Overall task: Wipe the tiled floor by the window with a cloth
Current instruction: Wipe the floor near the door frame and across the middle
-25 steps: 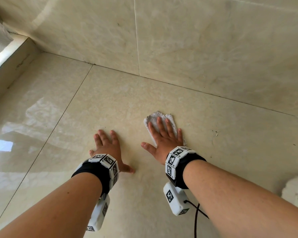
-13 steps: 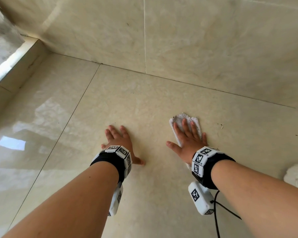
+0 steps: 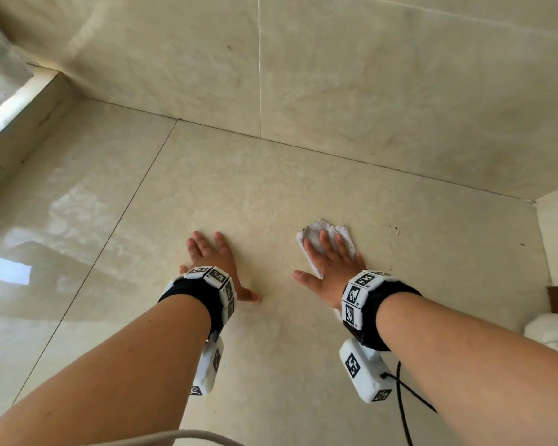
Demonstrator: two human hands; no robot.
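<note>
On the cream tiled floor (image 3: pixel 271 194), near the foot of the tiled wall (image 3: pixel 368 75), we press our right hand (image 3: pixel 331 268) flat on a small white cloth (image 3: pixel 316 231). Its fingers (image 3: pixel 325 239) lie straight and slightly spread across the cloth, not curled round it, and the thumb points left onto bare tile. The cloth is crumpled, and its ragged far edge shows beyond our fingertips.

Our left hand (image 3: pixel 211 257) rests palm down on the bare tile just left of the right one, apart from the cloth. Its fingers are straight and hold nothing, with the thumb stretched out to the right.

Both wrists wear black bands with white marker blocks, the left band (image 3: pixel 213 278) and the right band (image 3: pixel 360 291). A white box (image 3: pixel 364 371) hangs under the right wrist, and a black cable (image 3: pixel 403 410) runs from it toward us. A second white box (image 3: pixel 208 370) hangs under the left wrist.

A few dark specks (image 3: pixel 395 228) lie on the tile just right of the cloth. A raised ledge (image 3: pixel 16 101) runs along the left side, and the tile beside it shines with reflected light. At the right edge we see a white fluffy thing (image 3: pixel 551 333), which we cannot identify.
</note>
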